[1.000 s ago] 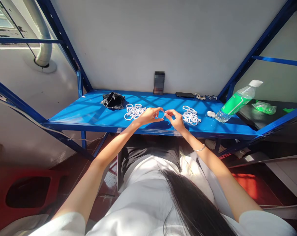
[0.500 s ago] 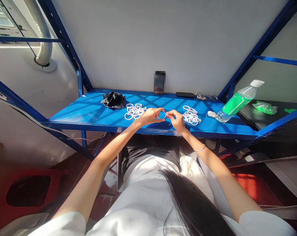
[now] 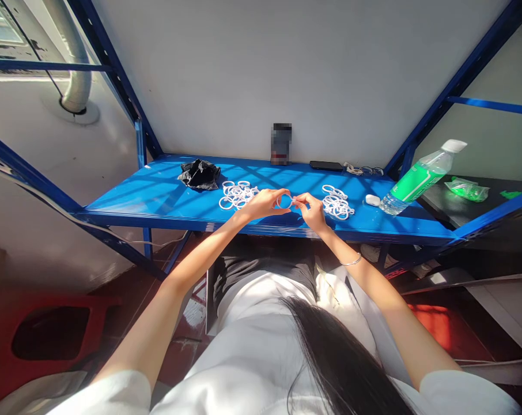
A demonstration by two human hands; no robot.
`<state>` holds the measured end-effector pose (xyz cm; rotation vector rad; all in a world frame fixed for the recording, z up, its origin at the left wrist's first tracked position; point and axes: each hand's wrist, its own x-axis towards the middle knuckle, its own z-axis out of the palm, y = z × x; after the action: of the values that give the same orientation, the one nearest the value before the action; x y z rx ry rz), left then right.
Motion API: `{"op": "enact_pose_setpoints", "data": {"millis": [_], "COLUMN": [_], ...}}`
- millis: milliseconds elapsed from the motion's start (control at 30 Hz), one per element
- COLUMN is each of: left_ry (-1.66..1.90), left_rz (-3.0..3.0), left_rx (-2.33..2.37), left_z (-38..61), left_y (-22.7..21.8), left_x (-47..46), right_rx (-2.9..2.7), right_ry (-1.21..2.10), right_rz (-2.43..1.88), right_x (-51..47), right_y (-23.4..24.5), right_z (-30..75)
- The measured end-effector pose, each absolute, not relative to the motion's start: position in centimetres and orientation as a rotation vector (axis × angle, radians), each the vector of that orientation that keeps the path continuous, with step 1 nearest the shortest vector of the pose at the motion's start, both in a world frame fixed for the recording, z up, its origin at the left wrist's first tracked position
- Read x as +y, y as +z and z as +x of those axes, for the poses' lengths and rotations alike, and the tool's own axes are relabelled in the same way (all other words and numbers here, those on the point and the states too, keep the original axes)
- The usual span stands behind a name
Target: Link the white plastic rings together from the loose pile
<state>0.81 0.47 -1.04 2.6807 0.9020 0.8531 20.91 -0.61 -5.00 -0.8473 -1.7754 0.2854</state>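
Observation:
Over the front of the blue table (image 3: 166,196), both hands are at one thin white ring (image 3: 286,208). My left hand (image 3: 267,203) curves around its left side, fingers above and thumb below. On the ring's right side, my right hand (image 3: 311,210) pinches the edge between thumb and fingertips. A loose heap of white rings (image 3: 236,195) lies just left of my left hand. Another pile of white rings (image 3: 337,203) is right of my right hand. Whether the held ring is joined or has a gap under my right fingertips is hidden.
A crumpled black plastic bag (image 3: 199,174) lies on the left. At the back are an upright dark pixelated object (image 3: 281,144), a black phone (image 3: 325,165) and a cable (image 3: 364,170). A green-labelled bottle (image 3: 419,180) and a small white case (image 3: 372,200) stand right. Blue frame posts (image 3: 116,80) flank the table.
Both hands keep their places on the white ring, with barely any visible motion. The whole view has shifted very slightly.

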Motion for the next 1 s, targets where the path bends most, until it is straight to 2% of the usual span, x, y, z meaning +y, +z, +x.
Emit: {"op": "enact_pose_setpoints", "data": {"millis": [1000], "left_ry": [0.87], "left_rz": [2.649], "left_rx": [0.922], "left_z": [0.7], "left_y": [-0.94], "left_x": [0.5], "right_rx": [-1.801], "right_ry": [0.286], "right_rz": [-0.869], "right_x": [-1.01], "right_y": [-4.68], "right_z": [20.82]}}
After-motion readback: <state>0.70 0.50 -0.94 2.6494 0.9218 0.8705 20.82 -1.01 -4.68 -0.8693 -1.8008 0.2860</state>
